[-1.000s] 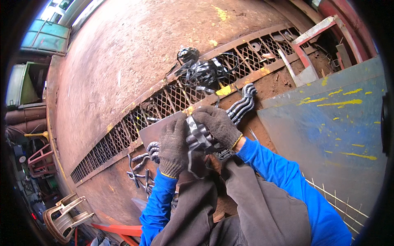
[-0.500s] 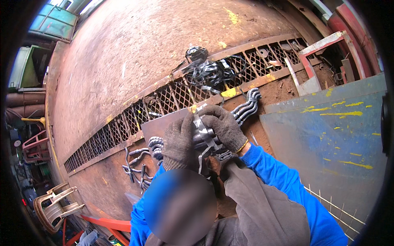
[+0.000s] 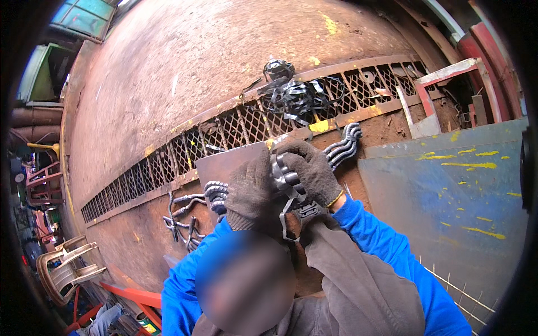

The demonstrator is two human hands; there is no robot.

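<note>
My left hand (image 3: 249,190), in a dark grey knit glove, is closed at the left side of a shiny black strap (image 3: 287,178). My right hand (image 3: 316,171), gloved the same way, has its fingers curled over the strap's upper part. The strap hangs in loose folds between the hands, its lower part looping toward me. Beneath the hands lies a bundle of bent, ridged metal bars (image 3: 346,147), their ends showing to the right and left. The bundle's middle and some fingertips are hidden. A flat metal plate (image 3: 230,161) lies under the bundle's left part.
Tangled black strapping (image 3: 297,95) lies on a rusty mesh grate (image 3: 241,126) ahead. More bent bars (image 3: 188,215) lie loose at left. A paint-marked metal sheet (image 3: 443,185) is at right, below a red-and-white frame (image 3: 448,78). A plastic chair (image 3: 70,269) stands far left.
The strap between my hands has bunched into tighter folds, and its loose lower part has swung right. Both hands stay close together over the bundle. The view has shifted slightly.
</note>
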